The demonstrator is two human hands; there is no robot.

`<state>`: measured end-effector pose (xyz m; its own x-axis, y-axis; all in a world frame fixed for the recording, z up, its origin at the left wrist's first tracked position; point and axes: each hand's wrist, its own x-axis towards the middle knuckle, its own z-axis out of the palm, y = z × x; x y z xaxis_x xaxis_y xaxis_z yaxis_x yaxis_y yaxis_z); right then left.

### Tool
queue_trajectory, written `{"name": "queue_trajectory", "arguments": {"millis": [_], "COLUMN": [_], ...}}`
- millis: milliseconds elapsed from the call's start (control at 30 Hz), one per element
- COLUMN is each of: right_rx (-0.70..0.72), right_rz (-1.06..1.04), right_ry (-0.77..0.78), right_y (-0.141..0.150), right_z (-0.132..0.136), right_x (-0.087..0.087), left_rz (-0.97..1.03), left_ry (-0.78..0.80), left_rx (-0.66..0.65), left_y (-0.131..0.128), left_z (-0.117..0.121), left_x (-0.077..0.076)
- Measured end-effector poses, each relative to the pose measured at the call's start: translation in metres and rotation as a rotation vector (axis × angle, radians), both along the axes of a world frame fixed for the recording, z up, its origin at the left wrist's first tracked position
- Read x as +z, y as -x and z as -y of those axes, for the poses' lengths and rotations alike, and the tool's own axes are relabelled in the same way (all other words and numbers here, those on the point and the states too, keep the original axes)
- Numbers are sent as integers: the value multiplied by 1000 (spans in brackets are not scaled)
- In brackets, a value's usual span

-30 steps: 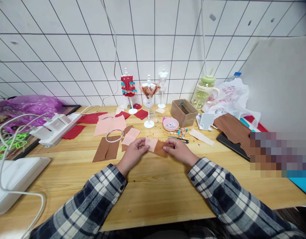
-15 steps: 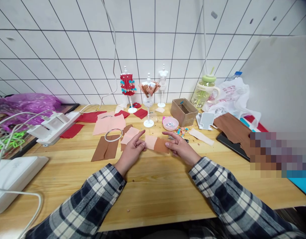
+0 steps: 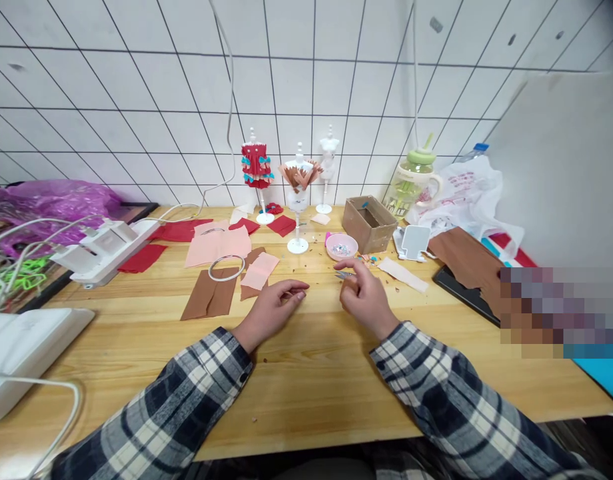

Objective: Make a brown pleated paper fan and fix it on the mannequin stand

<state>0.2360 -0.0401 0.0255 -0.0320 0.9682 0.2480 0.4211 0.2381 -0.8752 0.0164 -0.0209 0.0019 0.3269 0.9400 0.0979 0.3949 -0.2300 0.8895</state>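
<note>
My left hand (image 3: 276, 308) is over the table in front of the mannequin stands, its fingers loosely stretched and the thumb slightly apart, with no cloth visible in it. My right hand (image 3: 367, 300) is to its right, fingers curled in and index finger bent forward. Whatever its curled fingers may hold is hidden. Small scissors (image 3: 342, 274) lie just beyond its fingers. Near my left hand are a pink cloth piece (image 3: 260, 270) and a brown cloth piece (image 3: 211, 293). A small white mannequin (image 3: 298, 200) ahead wears pointed brown and pink cloth petals.
A mannequin in a red dress (image 3: 256, 167) and a bare mannequin (image 3: 328, 160) stand behind. Right of them are a pink bowl of beads (image 3: 342, 247), a cardboard box (image 3: 369, 223) and a green-lidded bottle (image 3: 411, 183). A metal ring (image 3: 226, 268) and a power strip (image 3: 111, 250) are left.
The pink and brown cloth strip stretched between my hands is no longer visible. My left hand has let go of its end; my right hand has curled its fingers. The view has shifted slightly.
</note>
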Motion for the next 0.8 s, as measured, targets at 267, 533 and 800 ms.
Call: {"name": "queue_trajectory", "arguments": {"millis": [267, 533, 800], "right_rx": [139, 147, 185], "right_rz": [99, 615, 430], "right_ry": [138, 16, 122], "right_y": [9, -7, 2], "right_z": [-12, -14, -9], "right_x": [-17, -15, -15], "left_rz": [18, 17, 1], "left_ry": [0, 13, 15], "left_rx": [37, 61, 63], "left_y": [1, 3, 3], "left_z": [-1, -2, -3], "left_x": [6, 7, 6]}}
